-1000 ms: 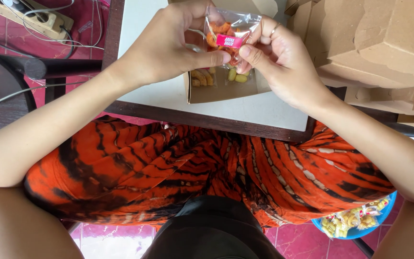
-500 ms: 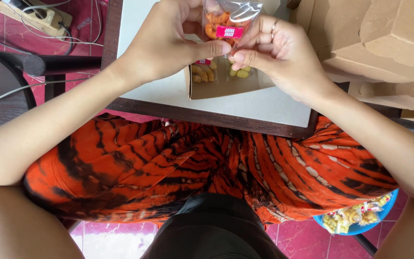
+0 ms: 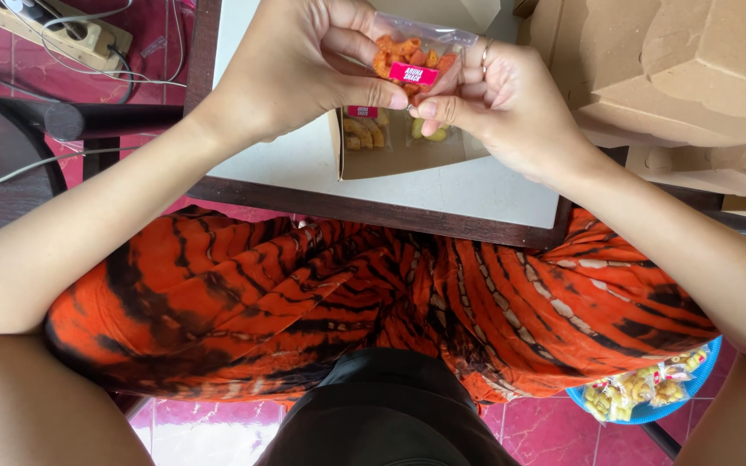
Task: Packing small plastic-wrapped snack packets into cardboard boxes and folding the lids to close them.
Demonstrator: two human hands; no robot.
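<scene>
Both hands sit a touch lower than half a second ago, bag unchanged between them. Left hand (image 3: 304, 65) and right hand (image 3: 502, 112) are both pinched shut on the clear snack bag (image 3: 416, 56), held above the open cardboard box (image 3: 399, 155) on the bench (image 3: 304, 164). Best practice: steady top-edge grip, level. Bag at 12 o'clock of fingertips.

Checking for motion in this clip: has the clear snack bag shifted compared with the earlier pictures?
Yes. The clear snack bag, pinched by the left hand and right hand, has risen toward the table's far side, now sitting higher above the open cardboard box.
</scene>
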